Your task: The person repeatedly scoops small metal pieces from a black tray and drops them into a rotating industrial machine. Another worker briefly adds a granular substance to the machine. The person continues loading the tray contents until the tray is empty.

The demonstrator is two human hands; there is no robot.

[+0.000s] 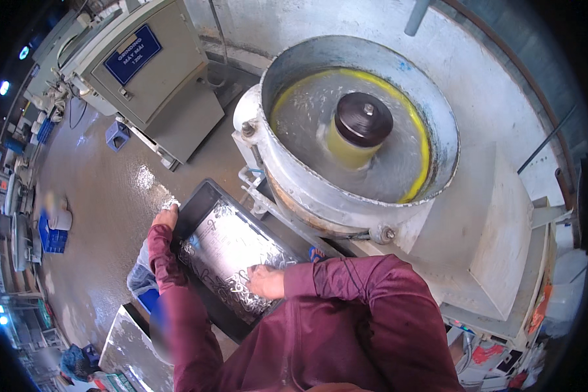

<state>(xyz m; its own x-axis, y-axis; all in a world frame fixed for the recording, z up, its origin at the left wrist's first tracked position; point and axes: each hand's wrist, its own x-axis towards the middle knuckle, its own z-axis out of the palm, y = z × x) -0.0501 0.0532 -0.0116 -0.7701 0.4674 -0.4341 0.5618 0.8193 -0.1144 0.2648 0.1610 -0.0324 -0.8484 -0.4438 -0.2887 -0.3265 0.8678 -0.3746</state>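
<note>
A black plastic bin [196, 191] is tilted in front of my body. Inside it lie many small, shiny, curved metal parts [238, 299], heaped toward the near end and along the left side, with a pale, glossy flat area beside them. My left hand [166, 217] is closed over the bin's far left corner. Down among the metal parts is my right hand [266, 282], its fingers curled in and pressed together. Whatever lies between those fingertips is hidden.
Right beyond the bin stands a round vibrating tub [266, 130] with grey, wet contents around a dark-capped centre post [364, 119]. A grey machine cabinet [170, 72] is at the far left. A blue stool [117, 135] and a blue crate [52, 236] stand on the wet floor [98, 196].
</note>
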